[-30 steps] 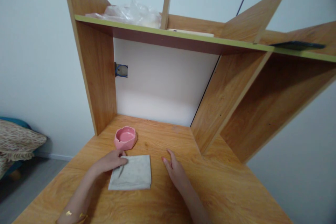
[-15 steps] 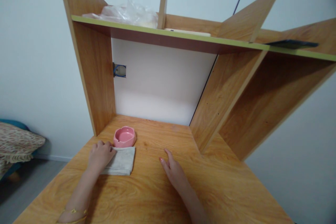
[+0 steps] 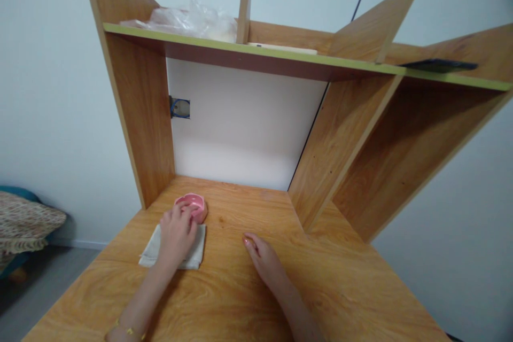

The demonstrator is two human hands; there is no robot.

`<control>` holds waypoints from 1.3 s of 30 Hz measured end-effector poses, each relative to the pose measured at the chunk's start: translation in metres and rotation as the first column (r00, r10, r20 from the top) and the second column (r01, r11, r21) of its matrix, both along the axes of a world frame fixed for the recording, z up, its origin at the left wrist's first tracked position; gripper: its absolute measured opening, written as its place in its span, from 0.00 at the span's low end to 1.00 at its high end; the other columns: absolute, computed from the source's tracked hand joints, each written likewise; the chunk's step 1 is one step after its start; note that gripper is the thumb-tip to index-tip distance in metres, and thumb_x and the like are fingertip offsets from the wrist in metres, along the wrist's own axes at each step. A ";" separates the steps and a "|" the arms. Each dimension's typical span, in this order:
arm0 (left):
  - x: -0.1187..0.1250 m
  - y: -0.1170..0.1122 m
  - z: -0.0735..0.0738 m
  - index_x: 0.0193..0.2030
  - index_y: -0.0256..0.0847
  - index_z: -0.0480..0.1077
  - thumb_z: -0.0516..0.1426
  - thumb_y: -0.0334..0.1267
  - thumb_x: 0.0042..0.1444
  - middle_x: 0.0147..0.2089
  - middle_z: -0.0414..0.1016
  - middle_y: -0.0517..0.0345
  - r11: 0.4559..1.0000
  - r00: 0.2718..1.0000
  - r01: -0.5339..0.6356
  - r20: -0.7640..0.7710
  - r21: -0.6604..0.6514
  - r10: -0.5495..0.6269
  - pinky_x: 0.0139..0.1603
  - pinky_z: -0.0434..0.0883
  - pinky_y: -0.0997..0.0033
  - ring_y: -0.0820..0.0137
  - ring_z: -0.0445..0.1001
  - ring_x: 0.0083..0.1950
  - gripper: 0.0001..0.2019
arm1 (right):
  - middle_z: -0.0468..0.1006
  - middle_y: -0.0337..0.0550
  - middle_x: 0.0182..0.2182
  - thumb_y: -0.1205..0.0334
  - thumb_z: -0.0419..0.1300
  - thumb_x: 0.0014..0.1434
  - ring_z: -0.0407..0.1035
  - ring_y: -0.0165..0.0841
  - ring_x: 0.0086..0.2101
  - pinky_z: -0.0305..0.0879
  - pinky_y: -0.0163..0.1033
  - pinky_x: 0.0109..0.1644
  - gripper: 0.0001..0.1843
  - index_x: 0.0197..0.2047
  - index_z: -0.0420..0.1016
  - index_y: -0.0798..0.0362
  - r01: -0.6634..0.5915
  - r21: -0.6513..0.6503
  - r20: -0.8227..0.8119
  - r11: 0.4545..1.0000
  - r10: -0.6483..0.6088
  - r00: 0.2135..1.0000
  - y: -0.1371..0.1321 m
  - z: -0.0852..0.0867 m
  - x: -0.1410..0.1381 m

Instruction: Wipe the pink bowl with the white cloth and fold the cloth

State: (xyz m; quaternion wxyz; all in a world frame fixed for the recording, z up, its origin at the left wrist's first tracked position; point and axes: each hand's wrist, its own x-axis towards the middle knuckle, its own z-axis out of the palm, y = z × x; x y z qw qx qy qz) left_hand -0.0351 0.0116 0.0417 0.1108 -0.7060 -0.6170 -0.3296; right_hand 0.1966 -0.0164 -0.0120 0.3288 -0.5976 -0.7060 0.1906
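Note:
My left hand [image 3: 176,232] lies over a folded pale grey cloth [image 3: 152,250] on the wooden desk [image 3: 224,299]. Its fingertips touch the near rim of a small pink ashtray [image 3: 195,204] that stands just behind the cloth. The fingers curl slightly around that rim; whether they grip it I cannot say. My right hand [image 3: 264,262] rests flat on the desk to the right of the cloth, fingers stretched out and holding nothing.
A wooden side panel [image 3: 138,117] rises at the left and slanted panels [image 3: 344,139] at the right. The shelf [image 3: 256,53] above carries a clear plastic bag [image 3: 188,18] and a dark flat object [image 3: 438,65]. A patterned cushion [image 3: 24,222] is at far left.
My left hand slid the cloth leftward and toward the ashtray, then moved forward over the cloth until its fingers reached the ashtray rim. My right hand barely moved.

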 end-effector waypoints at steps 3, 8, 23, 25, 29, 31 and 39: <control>0.026 -0.007 -0.013 0.43 0.40 0.67 0.46 0.28 0.52 0.46 0.66 0.51 0.940 0.940 0.339 0.039 -0.026 -0.338 0.48 0.62 0.58 0.62 0.64 0.47 0.14 | 0.74 0.47 0.38 0.55 0.46 0.58 0.65 0.36 0.42 0.60 0.42 0.48 0.18 0.46 0.70 0.53 -0.041 0.055 0.083 0.998 0.036 0.996 0.002 -0.003 -0.001; 0.049 -0.021 -0.035 0.53 0.42 0.60 0.46 0.36 0.57 0.56 0.61 0.53 0.741 0.770 0.631 0.067 -0.232 -0.635 0.56 0.59 0.64 0.66 0.58 0.57 0.17 | 0.63 0.49 0.53 0.58 0.49 0.56 0.53 0.38 0.54 0.49 0.44 0.57 0.23 0.54 0.63 0.55 -0.089 0.046 0.225 0.995 0.076 0.971 -0.001 -0.009 0.000; 0.049 -0.023 -0.048 0.60 0.35 0.53 0.45 0.44 0.58 0.62 0.52 0.50 0.692 0.777 0.527 -0.050 -0.494 -0.627 0.60 0.52 0.64 0.65 0.50 0.62 0.25 | 0.53 0.49 0.59 0.56 0.45 0.58 0.41 0.39 0.59 0.43 0.47 0.59 0.26 0.58 0.56 0.56 -0.104 -0.129 0.382 0.986 0.146 0.913 -0.007 -0.001 -0.002; 0.049 -0.022 -0.049 0.60 0.36 0.53 0.45 0.44 0.58 0.62 0.53 0.50 0.695 0.779 0.529 -0.046 -0.487 -0.625 0.60 0.52 0.63 0.65 0.50 0.62 0.24 | 0.53 0.50 0.59 0.57 0.45 0.58 0.41 0.39 0.59 0.43 0.47 0.59 0.26 0.58 0.56 0.57 -0.104 -0.126 0.378 0.987 0.144 0.915 -0.008 -0.001 -0.002; 0.048 -0.022 -0.050 0.59 0.37 0.54 0.45 0.44 0.58 0.62 0.53 0.51 0.693 0.777 0.540 -0.032 -0.477 -0.628 0.60 0.52 0.63 0.65 0.51 0.62 0.24 | 0.53 0.48 0.59 0.57 0.46 0.57 0.42 0.39 0.59 0.43 0.47 0.59 0.26 0.58 0.56 0.56 -0.099 -0.110 0.355 0.989 0.132 0.925 -0.007 -0.003 -0.002; 0.048 -0.022 -0.050 0.59 0.36 0.54 0.45 0.43 0.58 0.62 0.53 0.51 0.692 0.776 0.541 -0.033 -0.477 -0.630 0.60 0.52 0.63 0.65 0.51 0.62 0.24 | 0.53 0.47 0.59 0.57 0.45 0.57 0.42 0.38 0.59 0.43 0.47 0.60 0.27 0.59 0.55 0.56 -0.098 -0.109 0.348 0.989 0.130 0.929 -0.007 -0.004 -0.002; 0.048 -0.023 -0.052 0.58 0.38 0.55 0.46 0.46 0.57 0.63 0.50 0.50 0.730 0.797 0.521 -0.055 -0.442 -0.602 0.60 0.51 0.62 0.63 0.47 0.63 0.24 | 0.54 0.47 0.59 0.56 0.45 0.57 0.42 0.39 0.59 0.43 0.47 0.60 0.27 0.58 0.56 0.56 -0.100 -0.111 0.360 0.989 0.134 0.923 -0.006 -0.004 -0.001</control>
